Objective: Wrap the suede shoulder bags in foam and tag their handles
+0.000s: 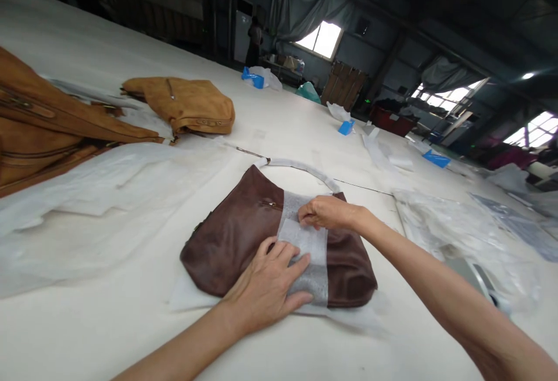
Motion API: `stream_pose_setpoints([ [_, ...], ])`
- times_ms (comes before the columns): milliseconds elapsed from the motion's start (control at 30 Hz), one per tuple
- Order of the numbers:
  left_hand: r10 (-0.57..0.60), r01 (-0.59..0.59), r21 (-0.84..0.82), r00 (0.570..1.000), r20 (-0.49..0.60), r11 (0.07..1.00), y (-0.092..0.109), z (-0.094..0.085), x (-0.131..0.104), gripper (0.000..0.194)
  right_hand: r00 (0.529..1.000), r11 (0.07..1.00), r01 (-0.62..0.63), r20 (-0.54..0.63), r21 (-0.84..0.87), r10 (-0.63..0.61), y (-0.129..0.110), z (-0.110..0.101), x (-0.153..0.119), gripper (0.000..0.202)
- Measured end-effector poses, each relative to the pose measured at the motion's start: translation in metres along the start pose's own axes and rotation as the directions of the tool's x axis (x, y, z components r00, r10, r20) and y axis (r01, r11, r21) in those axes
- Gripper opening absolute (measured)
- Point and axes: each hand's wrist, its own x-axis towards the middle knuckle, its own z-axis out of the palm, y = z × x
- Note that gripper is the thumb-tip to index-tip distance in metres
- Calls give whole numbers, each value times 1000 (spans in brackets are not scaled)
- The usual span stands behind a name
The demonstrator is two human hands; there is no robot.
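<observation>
A dark brown leather handbag [231,235] lies flat on the table, its small zip facing up. Around its middle runs a band of translucent white foam wrap [311,253], with an overlapping flap on top. My left hand [270,282] rests flat with fingers spread, across the bag's lower front and the edge of the band. The fingers of my right hand [325,212] are curled and pinched together over the upper part of the band; what is between them is hidden. The bag's handle [305,167], wrapped in white, arches beyond my hands.
Tan leather bags [192,104] lie at the left beside a sheet of white wrapping [131,195]. Clear plastic bags [462,230] and a grey-green device [475,279] sit at the right. Blue pieces [346,127] lie farther along the white table [87,334]. A person [254,41] stands far back.
</observation>
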Motion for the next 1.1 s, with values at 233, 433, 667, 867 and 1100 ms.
stream_pose_setpoints([
  [233,-2,2,-16,1000,-24,1000,2,0,-2,55,995,998,19,96,63,-25,-10,-15,-25,17],
  [433,-7,8,-20,1000,12,1000,1,0,-2,54,954,932,37,264,361,-140,-11,-24,-15,18],
  [667,-2,2,-10,1000,-5,1000,0,2,-3,55,995,975,-5,94,-223,27,-9,-7,24,11],
  [867,15,2,108,988,-155,994,1,4,-4,51,997,889,23,78,-458,14,-23,-1,30,18],
  [1100,4,27,190,988,-158,981,-1,8,-2,49,926,847,-307,-341,-433,162,-13,-1,16,48],
])
